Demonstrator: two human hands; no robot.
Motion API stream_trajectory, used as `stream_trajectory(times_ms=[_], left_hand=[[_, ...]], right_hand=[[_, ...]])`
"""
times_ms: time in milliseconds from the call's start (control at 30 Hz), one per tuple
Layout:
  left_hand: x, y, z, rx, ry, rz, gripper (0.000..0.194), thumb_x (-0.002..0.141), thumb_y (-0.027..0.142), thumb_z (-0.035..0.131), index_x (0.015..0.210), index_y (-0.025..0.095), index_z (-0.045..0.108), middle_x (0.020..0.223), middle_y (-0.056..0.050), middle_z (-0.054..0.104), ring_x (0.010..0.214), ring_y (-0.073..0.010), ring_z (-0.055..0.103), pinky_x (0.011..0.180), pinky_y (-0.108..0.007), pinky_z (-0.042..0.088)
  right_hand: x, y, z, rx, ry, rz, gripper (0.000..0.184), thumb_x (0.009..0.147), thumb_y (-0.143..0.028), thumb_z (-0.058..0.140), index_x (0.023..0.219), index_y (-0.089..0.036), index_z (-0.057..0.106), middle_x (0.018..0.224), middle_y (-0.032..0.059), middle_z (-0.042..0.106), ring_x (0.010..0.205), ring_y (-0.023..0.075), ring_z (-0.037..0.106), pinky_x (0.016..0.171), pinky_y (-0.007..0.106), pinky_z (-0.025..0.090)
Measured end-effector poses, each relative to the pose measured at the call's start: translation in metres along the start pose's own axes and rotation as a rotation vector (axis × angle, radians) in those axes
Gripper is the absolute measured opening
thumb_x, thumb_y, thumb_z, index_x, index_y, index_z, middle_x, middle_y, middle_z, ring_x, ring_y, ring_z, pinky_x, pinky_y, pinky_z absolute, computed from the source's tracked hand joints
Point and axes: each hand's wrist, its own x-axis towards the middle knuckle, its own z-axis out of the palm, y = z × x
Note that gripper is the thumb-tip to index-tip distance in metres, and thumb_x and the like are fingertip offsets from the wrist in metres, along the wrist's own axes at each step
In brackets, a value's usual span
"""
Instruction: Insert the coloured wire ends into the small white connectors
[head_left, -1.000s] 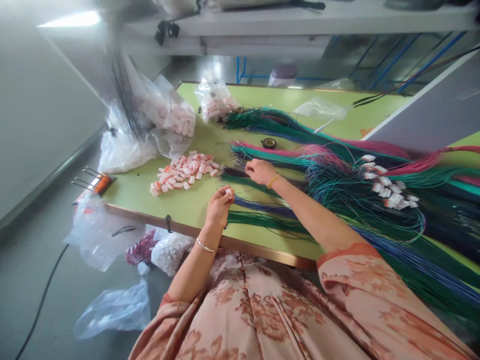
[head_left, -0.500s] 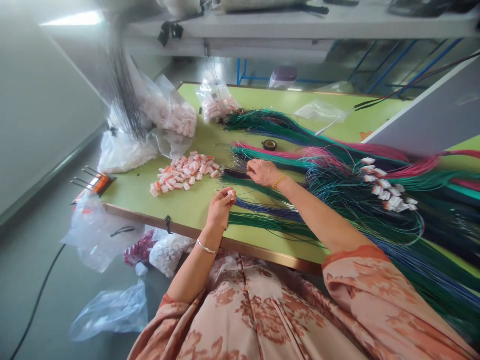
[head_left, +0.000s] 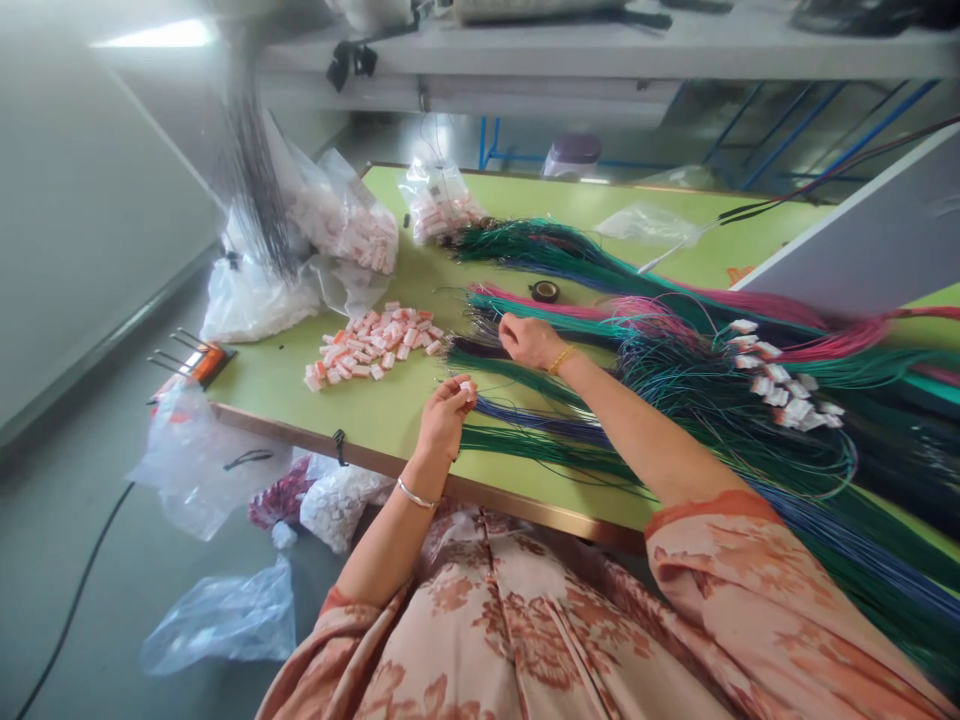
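Note:
My left hand (head_left: pixel 444 415) is closed in a pinch on a small white connector housing (head_left: pixel 468 391), just above the table near its front edge. Farther back, my right hand (head_left: pixel 529 341) is closed over the ends of a dark wire bundle (head_left: pixel 484 325). Its fingertips point down and left, and whatever they pinch is too small to make out. Green wires (head_left: pixel 517 372) and blue wires (head_left: pixel 540 417) lie below and beside it. Left of both hands spreads a loose pile of white and orange connector housings (head_left: pixel 375 345).
Plastic bags of housings (head_left: pixel 352 225) stand at the back left of the green table (head_left: pixel 300 400). A roll of black tape (head_left: pixel 544 291) lies behind my right hand. White connectors on wires (head_left: pixel 780 385) rest to the right. An orange pronged tool (head_left: pixel 202 365) sits on the left corner.
My right hand has shifted slightly right and its fingers have curled in more at the wire ends. My left hand keeps its hold on the connector housing. The whole view has shifted slightly.

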Motion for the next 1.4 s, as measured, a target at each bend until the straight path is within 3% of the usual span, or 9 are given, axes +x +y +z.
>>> stream_trajectory(times_ms=[167,367,633,933,1100,1400], left_hand=[[0.001,0.0,-0.001,0.01,0.006,-0.004,0.026,0.063,0.016,0.079,0.087,0.013,0.068,0.079,-0.002,0.065,0.072,-0.0099,0.058,0.074,-0.025,0.045],[0.001,-0.001,-0.001,0.005,0.002,0.005,0.025,0.066,0.014,0.076,0.089,0.013,0.067,0.079,-0.002,0.064,0.071,-0.0096,0.057,0.074,-0.026,0.045],[0.002,0.0,0.001,-0.033,-0.021,-0.01,0.024,0.066,0.013,0.076,0.088,0.014,0.067,0.078,-0.001,0.064,0.069,-0.0082,0.055,0.074,-0.024,0.045],[-0.002,0.0,0.01,-0.109,-0.048,-0.062,0.02,0.072,0.009,0.07,0.091,0.014,0.065,0.082,-0.001,0.063,0.069,-0.0063,0.056,0.071,-0.02,0.045],[-0.004,0.001,0.012,-0.143,-0.054,-0.092,0.02,0.075,0.007,0.067,0.093,0.015,0.065,0.081,-0.001,0.063,0.069,-0.0068,0.058,0.069,-0.018,0.046],[-0.006,0.0,0.011,-0.122,-0.055,-0.079,0.022,0.075,0.009,0.068,0.095,0.016,0.065,0.08,0.0,0.063,0.071,-0.0075,0.058,0.072,-0.02,0.046]], right_hand=[[0.018,-0.027,0.006,0.369,0.055,-0.093,0.016,0.083,-0.023,0.05,0.087,-0.015,0.064,0.075,0.0029,0.066,0.065,0.013,0.052,0.064,0.024,0.037],[0.03,-0.063,-0.001,0.633,0.092,-0.103,0.017,0.078,-0.026,0.052,0.08,-0.013,0.064,0.072,0.0023,0.065,0.063,0.0119,0.051,0.063,0.024,0.04],[-0.015,-0.062,-0.005,0.822,0.101,-0.057,0.02,0.075,-0.033,0.057,0.074,-0.014,0.063,0.066,0.0008,0.062,0.06,0.0106,0.049,0.059,0.024,0.038],[-0.063,-0.056,0.001,0.727,0.117,-0.037,0.021,0.079,-0.032,0.054,0.069,-0.015,0.06,0.059,-0.0016,0.057,0.054,0.0086,0.043,0.054,0.022,0.033],[-0.072,-0.058,0.0,0.589,0.141,-0.061,0.022,0.079,-0.033,0.054,0.065,-0.016,0.059,0.058,-0.001,0.056,0.052,0.0087,0.041,0.054,0.023,0.03],[-0.076,-0.059,0.001,0.56,0.147,-0.084,0.017,0.078,-0.028,0.052,0.065,-0.017,0.057,0.058,0.0001,0.057,0.053,0.01,0.042,0.056,0.023,0.03]])
